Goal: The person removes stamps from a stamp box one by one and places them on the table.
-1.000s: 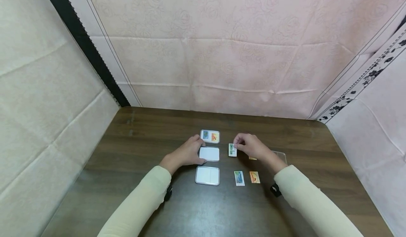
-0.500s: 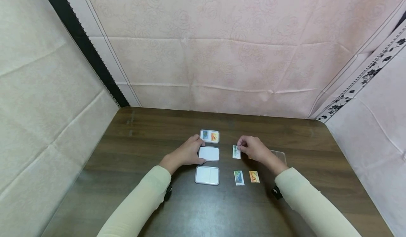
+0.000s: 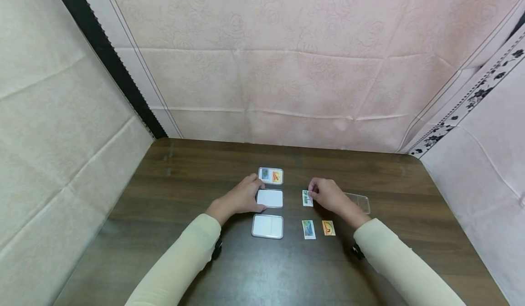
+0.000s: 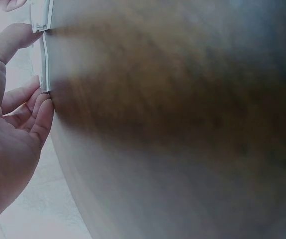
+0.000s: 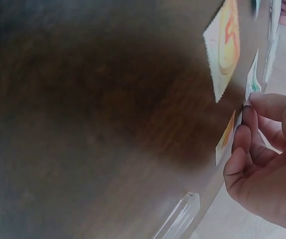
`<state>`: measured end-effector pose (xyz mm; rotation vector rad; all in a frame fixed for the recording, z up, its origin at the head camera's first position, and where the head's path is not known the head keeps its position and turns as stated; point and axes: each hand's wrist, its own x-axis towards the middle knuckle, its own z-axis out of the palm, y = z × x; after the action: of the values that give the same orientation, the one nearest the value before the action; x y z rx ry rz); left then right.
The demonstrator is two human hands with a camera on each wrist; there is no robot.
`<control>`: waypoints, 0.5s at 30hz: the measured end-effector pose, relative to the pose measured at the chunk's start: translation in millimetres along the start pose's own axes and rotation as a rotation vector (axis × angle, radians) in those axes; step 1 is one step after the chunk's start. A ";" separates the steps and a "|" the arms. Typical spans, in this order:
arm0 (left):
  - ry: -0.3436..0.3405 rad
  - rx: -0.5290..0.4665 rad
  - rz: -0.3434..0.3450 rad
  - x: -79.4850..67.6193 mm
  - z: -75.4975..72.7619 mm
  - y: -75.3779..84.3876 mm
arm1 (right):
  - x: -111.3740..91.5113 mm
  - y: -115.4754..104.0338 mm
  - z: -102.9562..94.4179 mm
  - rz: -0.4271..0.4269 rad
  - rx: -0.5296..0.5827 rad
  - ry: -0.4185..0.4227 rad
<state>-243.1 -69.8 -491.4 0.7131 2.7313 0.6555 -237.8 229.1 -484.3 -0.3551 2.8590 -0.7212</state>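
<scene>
My left hand [image 3: 241,196] holds a small white flat case [image 3: 271,198] by its left side, the thumb at its near edge and the fingers at its far edge. In the left wrist view, the fingertips meet the thin edge of that case [image 4: 45,64]. With thumb and forefinger, my right hand [image 3: 329,195] pinches a small white stamp with green print [image 3: 306,200], low over or on the table. The right wrist view shows this stamp's tip [image 5: 253,82] and, below the fingers, an orange stamp [image 5: 226,137] that my hand covers in the head view.
Beyond the held case lies another case with a blue and an orange stamp [image 3: 276,176]. A third white case [image 3: 267,226] lies nearer. To its right are a blue-green stamp [image 3: 309,229] and an orange stamp [image 3: 328,228]. A clear plastic lid or case [image 3: 360,201] sits beside my right wrist.
My right hand has drawn the green-printed stamp a little to the right and toward me. The left hand stays in place on the middle case.
</scene>
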 end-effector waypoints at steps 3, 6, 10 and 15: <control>-0.001 -0.004 -0.003 -0.5 0.0 0.1 | -0.1 -0.5 2.0 0.001 -0.032 0.001; 0.000 -0.005 -0.005 -0.9 0.2 0.2 | -0.3 -1.6 3.0 -0.007 -0.068 0.012; 0.006 -0.007 -0.004 -0.6 0.6 0.0 | -1.0 -3.1 3.3 -0.035 -0.126 0.037; 0.009 0.004 -0.001 0.3 1.7 -1.2 | -3.0 -4.4 4.4 -0.045 -0.176 0.070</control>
<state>-243.2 -70.0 -493.5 0.7114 2.7414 0.6550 -233.1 224.2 -485.7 -0.4283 2.9986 -0.4993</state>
